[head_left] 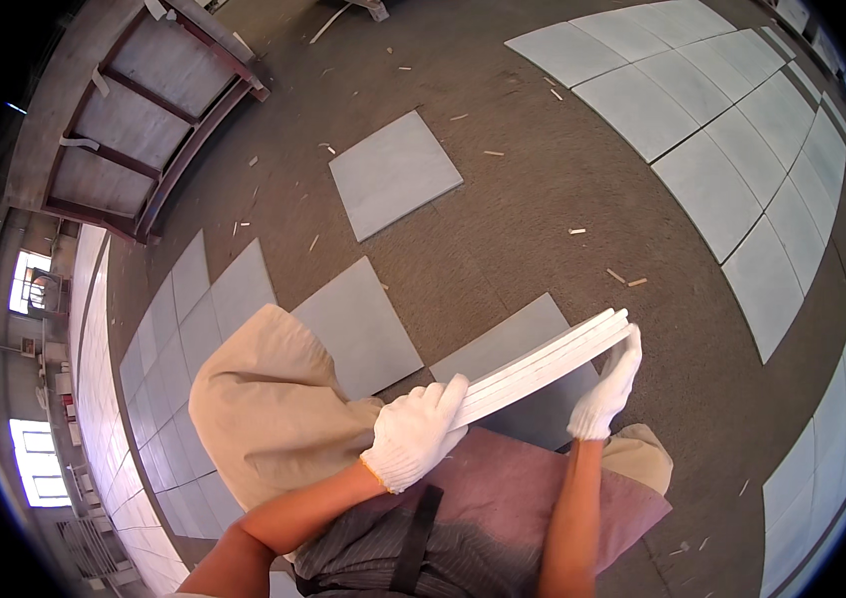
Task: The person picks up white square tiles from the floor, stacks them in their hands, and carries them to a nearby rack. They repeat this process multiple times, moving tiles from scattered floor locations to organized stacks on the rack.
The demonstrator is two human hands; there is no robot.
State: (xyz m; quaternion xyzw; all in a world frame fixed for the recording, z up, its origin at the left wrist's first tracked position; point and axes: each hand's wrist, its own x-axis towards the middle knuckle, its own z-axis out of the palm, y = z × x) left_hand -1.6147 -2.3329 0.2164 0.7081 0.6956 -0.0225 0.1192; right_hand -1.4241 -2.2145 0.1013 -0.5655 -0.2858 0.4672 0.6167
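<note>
A short stack of pale tiles (543, 367) is held up edge-on in front of my body, tilted with its right end higher. My left hand (415, 431), in a white knit glove, grips the stack's lower left end. At the upper right end, my right hand (610, 387), gloved the same way, closes on the other side; some of its fingers are hidden behind the stack. Partly under the stack lies a grey square tile (493, 344) on the floor. Another grey tile (361, 324) lies to its left, beside my bent knee, and a single tile (396, 174) lies farther ahead.
Rows of laid tiles (692, 110) cover the floor at the far right, with more tiles (229, 299) at the left and along the right rim. A wooden framed structure (139, 115) stands at the upper left. Small wood strips (614, 276) are scattered over the brown floor.
</note>
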